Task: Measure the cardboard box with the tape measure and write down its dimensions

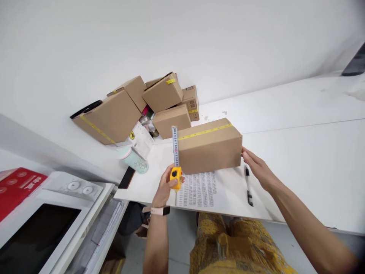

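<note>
My left hand point(165, 184) is closed around a yellow tape measure point(176, 179). The tape's metal blade point(175, 146) is pulled out and stands along the left end of a long brown cardboard box point(211, 156). A strip of yellow tape runs across the box's top. At the box's other end, my right hand point(258, 169) touches the right edge with outstretched fingers; some fingertips are hidden behind the corner. A printed sheet point(199, 190) with rows of text lies partly under the box. To its right a black pen point(248, 186) rests on the white table point(299, 163).
Several cardboard boxes point(162, 93) are piled against the wall at back left. Before them stand a mint-green cup point(137, 161) and a dark flat object point(126, 177). A white microwave point(42, 224) with a red box point(19, 190) on it is at far left. The table's front edge is close to my body.
</note>
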A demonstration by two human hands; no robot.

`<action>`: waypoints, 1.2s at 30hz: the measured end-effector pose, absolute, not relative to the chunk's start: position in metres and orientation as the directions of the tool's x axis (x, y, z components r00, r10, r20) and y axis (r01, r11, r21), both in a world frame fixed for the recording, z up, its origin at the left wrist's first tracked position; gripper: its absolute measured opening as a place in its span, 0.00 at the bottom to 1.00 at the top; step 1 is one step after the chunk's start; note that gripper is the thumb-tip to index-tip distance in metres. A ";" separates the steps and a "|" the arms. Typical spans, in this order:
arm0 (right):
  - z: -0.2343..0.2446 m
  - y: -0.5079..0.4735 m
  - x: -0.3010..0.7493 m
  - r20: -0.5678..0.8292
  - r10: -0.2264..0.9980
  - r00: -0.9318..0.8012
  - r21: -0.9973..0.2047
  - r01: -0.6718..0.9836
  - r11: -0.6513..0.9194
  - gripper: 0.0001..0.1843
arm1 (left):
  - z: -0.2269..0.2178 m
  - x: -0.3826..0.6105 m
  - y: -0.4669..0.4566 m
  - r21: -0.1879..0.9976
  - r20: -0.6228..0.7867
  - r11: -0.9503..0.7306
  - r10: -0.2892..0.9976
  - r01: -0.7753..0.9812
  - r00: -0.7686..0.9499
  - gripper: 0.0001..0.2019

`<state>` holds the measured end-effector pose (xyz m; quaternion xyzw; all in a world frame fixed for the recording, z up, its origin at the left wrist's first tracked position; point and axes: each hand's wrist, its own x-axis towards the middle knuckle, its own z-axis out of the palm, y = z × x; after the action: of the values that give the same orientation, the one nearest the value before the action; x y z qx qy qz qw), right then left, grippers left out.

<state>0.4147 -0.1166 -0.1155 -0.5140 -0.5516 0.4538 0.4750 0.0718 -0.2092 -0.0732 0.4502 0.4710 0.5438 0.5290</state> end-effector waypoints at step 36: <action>-0.205 -0.168 0.425 0.329 0.938 0.105 -0.626 0.768 0.133 0.20 | 0.022 0.100 -0.024 0.171 -0.093 -0.390 0.908 0.905 0.409 0.38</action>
<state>0.4249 -0.1685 -0.2049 -0.6479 -0.6586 0.1165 0.3646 0.1001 -0.0237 0.0221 0.8337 0.5435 0.0079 0.0974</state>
